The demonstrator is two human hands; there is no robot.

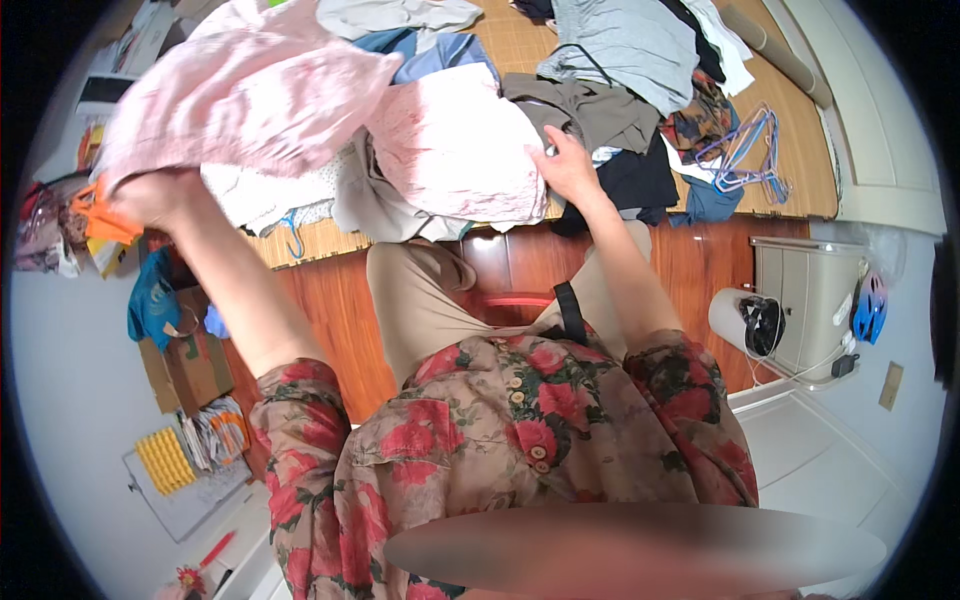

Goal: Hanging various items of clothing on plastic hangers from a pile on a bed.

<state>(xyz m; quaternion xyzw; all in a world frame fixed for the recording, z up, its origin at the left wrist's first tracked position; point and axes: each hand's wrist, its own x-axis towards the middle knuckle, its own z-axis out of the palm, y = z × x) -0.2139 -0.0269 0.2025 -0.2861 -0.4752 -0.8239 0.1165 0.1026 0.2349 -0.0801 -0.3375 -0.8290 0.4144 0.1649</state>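
A pale pink garment (262,97) is raised at the left, its ribbed hem gathered at my left hand (154,199), which is blurred and partly covered by the cloth. In front of me a white and pink patterned garment (469,150) lies on the heap. At its right edge is my right hand (571,171), thumb and forefinger apart; the thumb seems to touch the fabric. A grey-brown garment (607,109) lies just beyond that hand. Under the pink pieces are a white dotted garment (277,184) and a light grey garment (367,195).
The clothes lie on a bamboo mat (802,172). Blue and purple hangers (750,161) sit at the right, and a blue hanger (292,236) pokes out at the front edge. A rolled mat (776,56) is far right. A beige cabinet (806,300) and a cardboard box (191,360) stand on the floor.
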